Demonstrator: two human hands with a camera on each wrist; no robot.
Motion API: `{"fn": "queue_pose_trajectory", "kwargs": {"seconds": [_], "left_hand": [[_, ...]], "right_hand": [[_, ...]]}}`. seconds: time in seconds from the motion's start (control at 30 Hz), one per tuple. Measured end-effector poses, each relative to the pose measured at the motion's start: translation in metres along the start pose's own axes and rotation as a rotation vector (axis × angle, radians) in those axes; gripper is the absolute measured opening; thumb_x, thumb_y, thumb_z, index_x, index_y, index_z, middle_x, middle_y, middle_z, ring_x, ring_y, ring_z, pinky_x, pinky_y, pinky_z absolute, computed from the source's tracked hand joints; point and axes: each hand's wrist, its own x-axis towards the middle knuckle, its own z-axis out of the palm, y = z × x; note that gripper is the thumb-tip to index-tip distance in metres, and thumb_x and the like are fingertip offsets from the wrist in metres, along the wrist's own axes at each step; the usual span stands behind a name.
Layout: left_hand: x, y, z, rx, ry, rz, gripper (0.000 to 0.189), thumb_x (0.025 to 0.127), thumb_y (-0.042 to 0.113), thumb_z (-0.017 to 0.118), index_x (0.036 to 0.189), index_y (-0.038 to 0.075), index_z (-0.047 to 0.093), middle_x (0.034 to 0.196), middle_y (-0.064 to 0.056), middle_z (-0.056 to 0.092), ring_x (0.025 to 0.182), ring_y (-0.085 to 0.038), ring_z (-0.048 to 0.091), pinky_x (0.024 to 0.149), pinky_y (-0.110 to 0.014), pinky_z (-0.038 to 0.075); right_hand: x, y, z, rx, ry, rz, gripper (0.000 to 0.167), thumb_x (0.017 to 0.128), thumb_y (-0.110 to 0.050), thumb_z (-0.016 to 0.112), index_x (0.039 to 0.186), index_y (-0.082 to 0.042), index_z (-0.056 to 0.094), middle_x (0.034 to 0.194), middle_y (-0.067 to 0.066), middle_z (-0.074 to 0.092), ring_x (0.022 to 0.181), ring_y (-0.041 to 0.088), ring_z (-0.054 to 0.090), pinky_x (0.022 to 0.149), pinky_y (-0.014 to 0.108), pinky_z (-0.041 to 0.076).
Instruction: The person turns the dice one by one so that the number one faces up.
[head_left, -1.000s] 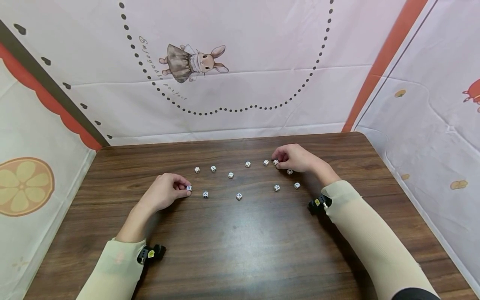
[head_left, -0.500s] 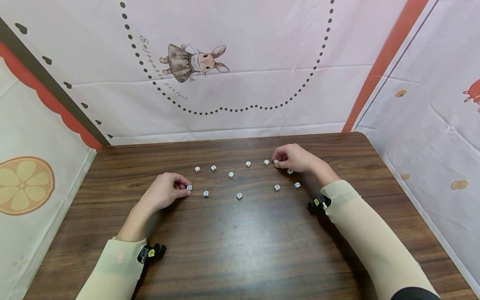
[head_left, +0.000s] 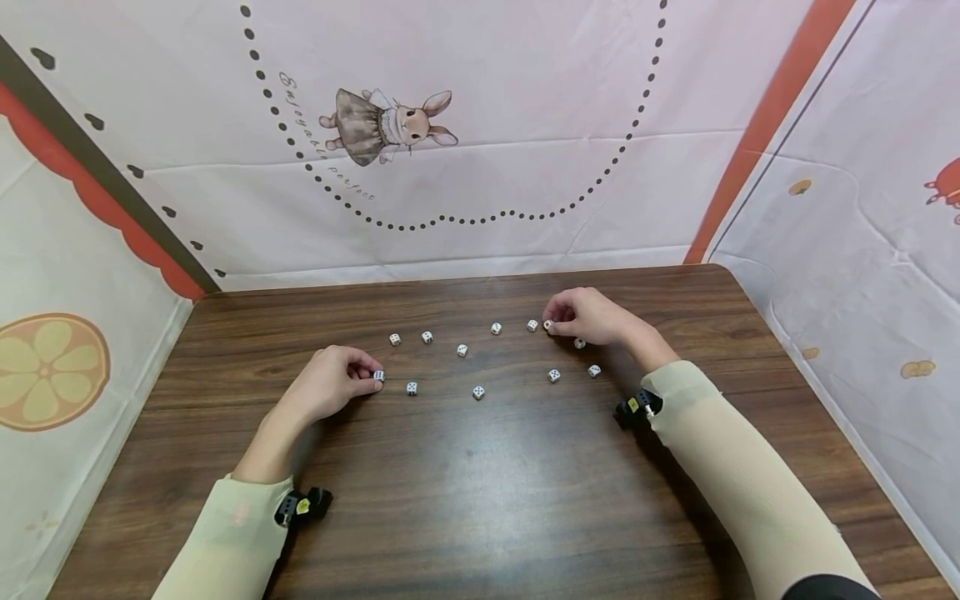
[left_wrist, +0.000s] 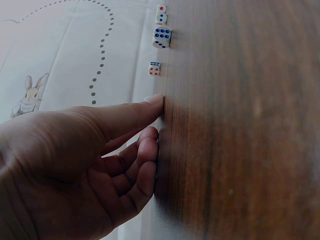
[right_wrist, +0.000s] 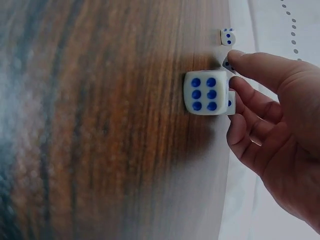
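On the left of the head view, my left hand [head_left: 330, 383] rests low at the table and pinches a white die [head_left: 378, 376] between thumb and fingers. In the left wrist view the thumb [left_wrist: 135, 115] hides that die. Farther right, my right hand [head_left: 588, 315] pinches another white die [head_left: 548, 325]; in the right wrist view it shows partly under the thumb tip as a small die [right_wrist: 227, 64]. Close below the right palm lies a die [head_left: 580, 342], and a nearer die [right_wrist: 206, 93] with six blue dots looms large in the right wrist view.
Several loose dice lie across the brown wooden table [head_left: 480, 500], among them a die [head_left: 412, 388] beside the left fingertips and a die [head_left: 532, 325] left of the right fingertips. A printed cloth [head_left: 510, 100] hangs behind the table's back edge.
The die in my right fingers has shifted slightly left and turned, showing a different face. My left hand and the loose dice look unmoved.
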Motion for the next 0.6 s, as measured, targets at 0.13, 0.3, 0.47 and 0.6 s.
{"fn": "queue_pose_trajectory", "kwargs": {"seconds": [0.13,0.3,0.47,0.6], "left_hand": [[-0.0001,0.0002,-0.0003,-0.005,-0.008,-0.003,0.010,0.091,0.014,0.085,0.099,0.010,0.080,0.084,0.001,0.067,0.079,-0.017,0.060,0.073,-0.035,0.049],[-0.0002,0.0007,-0.0003,-0.004,-0.013,-0.008,0.010,0.092,0.015,0.085,0.099,0.010,0.080,0.085,0.001,0.067,0.079,-0.017,0.060,0.073,-0.035,0.049],[-0.0007,0.0009,-0.0005,-0.004,-0.020,-0.015,0.010,0.093,0.015,0.084,0.100,0.010,0.080,0.086,0.000,0.067,0.080,-0.017,0.060,0.074,-0.036,0.049],[-0.0010,0.0015,-0.0008,-0.004,-0.020,-0.017,0.010,0.093,0.015,0.084,0.100,0.010,0.080,0.085,0.000,0.067,0.079,-0.018,0.060,0.074,-0.036,0.049]], "right_hand": [[-0.0008,0.0017,0.0005,0.005,0.004,0.001,0.004,0.099,-0.013,0.077,0.101,-0.010,0.075,0.086,-0.003,0.069,0.082,0.016,0.062,0.078,0.037,0.050],[-0.0017,0.0028,0.0002,0.028,0.008,0.012,0.004,0.099,-0.011,0.076,0.101,-0.009,0.075,0.086,-0.002,0.070,0.083,0.016,0.063,0.079,0.037,0.050],[-0.0018,0.0049,0.0002,0.037,0.007,0.030,0.005,0.099,-0.012,0.076,0.102,-0.009,0.075,0.087,-0.002,0.071,0.084,0.016,0.064,0.081,0.037,0.051],[-0.0019,0.0065,0.0006,0.039,0.003,0.038,0.006,0.099,-0.014,0.077,0.103,-0.009,0.076,0.087,-0.003,0.071,0.084,0.016,0.063,0.081,0.037,0.051]]}}
